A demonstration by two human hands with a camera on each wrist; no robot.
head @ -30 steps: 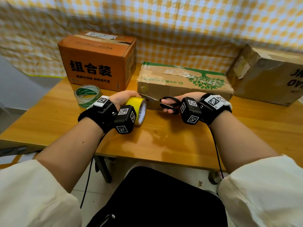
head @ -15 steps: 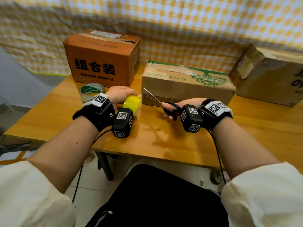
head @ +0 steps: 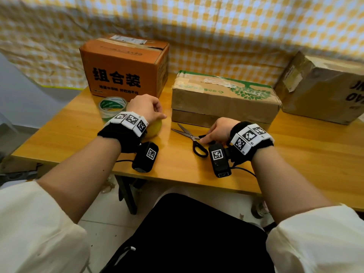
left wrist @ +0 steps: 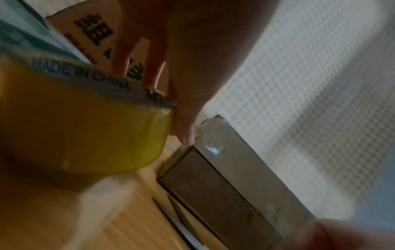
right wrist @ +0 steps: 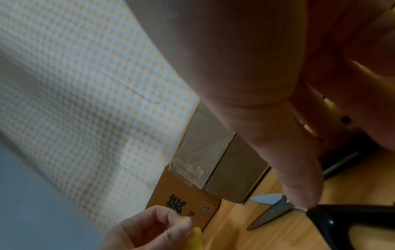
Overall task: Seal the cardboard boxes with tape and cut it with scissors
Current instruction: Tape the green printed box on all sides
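Note:
My left hand (head: 146,110) grips the yellow tape roll (head: 154,128), which is down on the wooden table (head: 295,154). In the left wrist view, thumb and fingers (left wrist: 186,135) curl round the yellow tape roll (left wrist: 81,132). Black-handled scissors (head: 189,134) lie on the table with blades apart, in front of the flat green-printed box (head: 224,99). My right hand (head: 208,137) holds their upper handle loop, while the lower loop lies free. In the right wrist view, the thumb reaches the scissors (right wrist: 273,213).
An orange box (head: 124,67) stands at the back left, with a clear tape roll with a green core (head: 112,107) in front of it. A large brown box (head: 325,89) sits at the right. A checked cloth hangs behind. The table's front edge is near my wrists.
Both hands came down to the table. The scissors, held up at the box edge before, now lie flat with blades apart. The yellow roll lowered onto the table.

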